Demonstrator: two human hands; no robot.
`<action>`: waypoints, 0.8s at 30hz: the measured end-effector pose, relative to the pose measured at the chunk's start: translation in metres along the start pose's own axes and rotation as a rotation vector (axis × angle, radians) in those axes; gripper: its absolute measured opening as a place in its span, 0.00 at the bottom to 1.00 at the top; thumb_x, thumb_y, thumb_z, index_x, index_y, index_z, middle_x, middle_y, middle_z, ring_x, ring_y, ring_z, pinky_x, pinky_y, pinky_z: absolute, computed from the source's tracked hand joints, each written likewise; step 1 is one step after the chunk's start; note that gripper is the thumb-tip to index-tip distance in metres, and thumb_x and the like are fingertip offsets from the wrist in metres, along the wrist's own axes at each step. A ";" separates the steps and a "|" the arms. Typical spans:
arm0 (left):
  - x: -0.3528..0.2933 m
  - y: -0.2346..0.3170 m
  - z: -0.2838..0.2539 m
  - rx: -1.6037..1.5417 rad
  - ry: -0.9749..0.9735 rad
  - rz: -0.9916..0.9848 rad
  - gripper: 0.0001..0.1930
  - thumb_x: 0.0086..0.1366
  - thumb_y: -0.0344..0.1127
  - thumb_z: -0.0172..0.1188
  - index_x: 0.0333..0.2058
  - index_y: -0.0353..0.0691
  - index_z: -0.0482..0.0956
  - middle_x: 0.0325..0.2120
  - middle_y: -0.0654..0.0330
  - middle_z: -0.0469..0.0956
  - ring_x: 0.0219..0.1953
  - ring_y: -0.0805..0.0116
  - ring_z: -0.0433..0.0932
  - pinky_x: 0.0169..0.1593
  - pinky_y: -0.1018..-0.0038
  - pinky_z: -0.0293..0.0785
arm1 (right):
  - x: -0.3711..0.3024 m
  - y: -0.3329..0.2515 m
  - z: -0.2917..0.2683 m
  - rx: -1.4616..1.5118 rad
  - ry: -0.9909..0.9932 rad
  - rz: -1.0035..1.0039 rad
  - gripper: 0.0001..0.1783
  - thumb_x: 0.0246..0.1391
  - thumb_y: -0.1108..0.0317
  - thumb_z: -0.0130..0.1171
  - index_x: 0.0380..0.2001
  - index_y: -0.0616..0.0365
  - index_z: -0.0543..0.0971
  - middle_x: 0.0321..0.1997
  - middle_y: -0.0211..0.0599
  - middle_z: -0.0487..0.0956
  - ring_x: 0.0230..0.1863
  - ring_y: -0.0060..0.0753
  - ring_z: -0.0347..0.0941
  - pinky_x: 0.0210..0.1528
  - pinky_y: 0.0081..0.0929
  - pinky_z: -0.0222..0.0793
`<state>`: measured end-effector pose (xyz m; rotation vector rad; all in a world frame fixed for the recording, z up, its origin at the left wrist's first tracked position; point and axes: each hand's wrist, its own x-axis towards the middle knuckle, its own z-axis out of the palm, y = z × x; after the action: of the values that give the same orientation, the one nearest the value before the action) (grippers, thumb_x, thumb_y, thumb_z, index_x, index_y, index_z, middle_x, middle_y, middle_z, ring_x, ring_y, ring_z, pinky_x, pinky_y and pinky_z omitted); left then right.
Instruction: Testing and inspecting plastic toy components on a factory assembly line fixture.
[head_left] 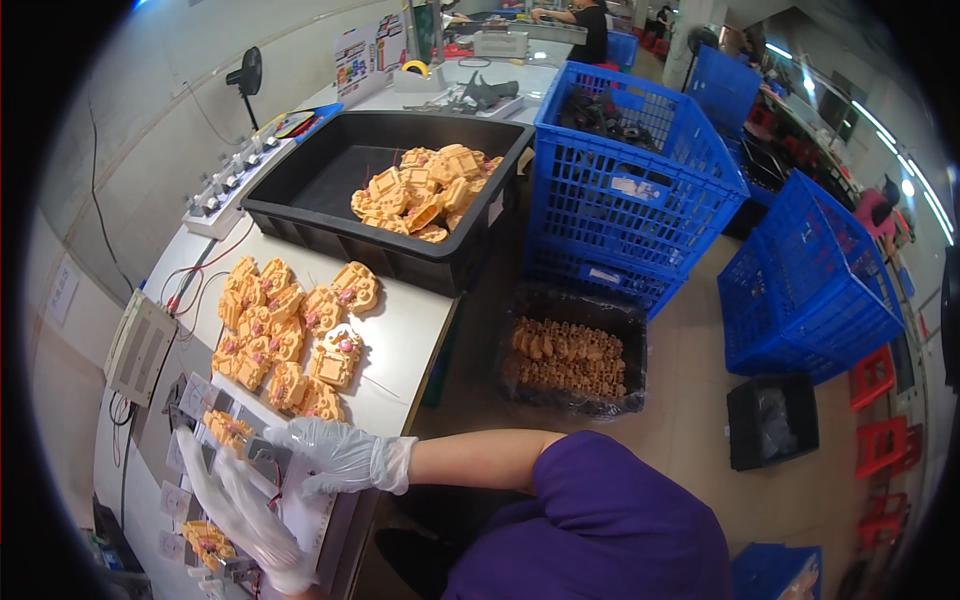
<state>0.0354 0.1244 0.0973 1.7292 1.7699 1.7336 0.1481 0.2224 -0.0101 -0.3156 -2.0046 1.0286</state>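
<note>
My left hand (245,515), in a white glove, is open with its fingers stretched out over the row of test fixtures. My right hand (340,455), in a pale grey glove, reaches in from the right; its fingers extend toward a metal fixture (262,452), thumb apart, and I see nothing held. In that fixture sits an orange-yellow plastic toy part (228,430). A second orange-yellow part (208,543) rests in another fixture nearer me, left of my left hand. Beyond my hands, several similar parts (268,318) with small pinkish-red pieces and wires lie on the white table (400,345).
A black tub (350,230) holding more orange-yellow parts stands at the table's far end. Blue crates (630,190) are stacked right of it. On the floor is a lined bin (570,400) of brownish parts. A beige instrument (148,345) stands by the left wall.
</note>
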 end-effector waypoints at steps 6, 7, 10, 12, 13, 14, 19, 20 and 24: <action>-0.077 -0.047 -0.009 -0.237 0.165 -0.399 0.26 0.75 0.40 0.46 0.67 0.37 0.61 0.62 0.51 0.67 0.48 0.70 0.73 0.52 0.75 0.69 | 0.013 0.001 0.008 0.002 0.012 0.164 0.28 0.32 0.69 0.67 0.43 0.63 0.76 0.39 0.46 0.75 0.44 0.50 0.74 0.48 0.37 0.71; -0.079 -0.047 -0.013 -0.294 0.196 -0.430 0.26 0.75 0.39 0.46 0.67 0.37 0.61 0.60 0.51 0.68 0.45 0.74 0.72 0.50 0.77 0.69 | 0.014 -0.001 0.008 -0.014 -0.029 0.172 0.27 0.34 0.68 0.66 0.44 0.62 0.75 0.40 0.45 0.75 0.44 0.49 0.74 0.48 0.38 0.71; -0.090 -0.047 -0.023 -0.267 0.215 -0.372 0.22 0.74 0.37 0.45 0.62 0.33 0.66 0.58 0.50 0.71 0.52 0.67 0.72 0.56 0.71 0.68 | 0.014 -0.003 0.021 -0.036 -0.021 0.017 0.28 0.39 0.65 0.65 0.47 0.61 0.74 0.41 0.45 0.74 0.44 0.49 0.73 0.50 0.40 0.71; -0.091 -0.039 -0.018 -0.212 0.191 -0.260 0.18 0.73 0.33 0.45 0.55 0.28 0.71 0.60 0.46 0.70 0.63 0.56 0.68 0.66 0.62 0.61 | 0.002 -0.013 0.007 0.102 -0.023 0.044 0.24 0.51 0.62 0.66 0.50 0.60 0.74 0.44 0.46 0.75 0.47 0.49 0.74 0.53 0.41 0.69; -0.094 -0.039 -0.017 -0.119 0.150 -0.138 0.16 0.72 0.29 0.47 0.54 0.28 0.72 0.60 0.45 0.69 0.63 0.56 0.68 0.66 0.61 0.61 | 0.003 -0.011 0.007 0.010 -0.032 -0.039 0.19 0.55 0.63 0.63 0.48 0.60 0.75 0.41 0.45 0.76 0.48 0.48 0.74 0.53 0.40 0.69; -0.098 -0.040 -0.016 -0.156 0.107 -0.079 0.15 0.70 0.25 0.48 0.53 0.30 0.72 0.59 0.44 0.70 0.58 0.58 0.72 0.62 0.62 0.67 | -0.005 -0.012 -0.002 -0.063 0.022 -0.145 0.14 0.56 0.66 0.62 0.44 0.59 0.76 0.40 0.44 0.77 0.46 0.46 0.74 0.51 0.40 0.69; -0.134 -0.036 -0.028 -0.318 -0.002 -0.071 0.15 0.70 0.21 0.43 0.52 0.33 0.72 0.51 0.47 0.75 0.40 0.67 0.80 0.47 0.72 0.78 | -0.010 -0.006 0.010 -0.441 0.069 -0.185 0.21 0.54 0.69 0.61 0.52 0.60 0.77 0.51 0.46 0.78 0.52 0.52 0.73 0.58 0.44 0.67; -0.152 -0.027 -0.034 -0.272 0.072 -0.077 0.15 0.69 0.19 0.43 0.52 0.32 0.72 0.51 0.47 0.75 0.40 0.67 0.80 0.46 0.73 0.78 | -0.013 -0.007 0.017 -0.433 0.014 -0.200 0.26 0.54 0.69 0.61 0.57 0.61 0.76 0.54 0.47 0.78 0.54 0.52 0.72 0.61 0.44 0.65; -0.175 -0.024 -0.060 -0.143 0.185 -0.024 0.18 0.68 0.16 0.44 0.54 0.34 0.72 0.52 0.46 0.75 0.41 0.67 0.80 0.46 0.72 0.79 | -0.012 -0.012 0.018 -0.530 -0.021 -0.217 0.27 0.56 0.66 0.61 0.59 0.62 0.74 0.55 0.48 0.77 0.55 0.50 0.72 0.60 0.42 0.65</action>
<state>0.0369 -0.0332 -0.0020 1.5295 1.6779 2.0132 0.1428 0.1984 -0.0136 -0.3553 -2.2512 0.3563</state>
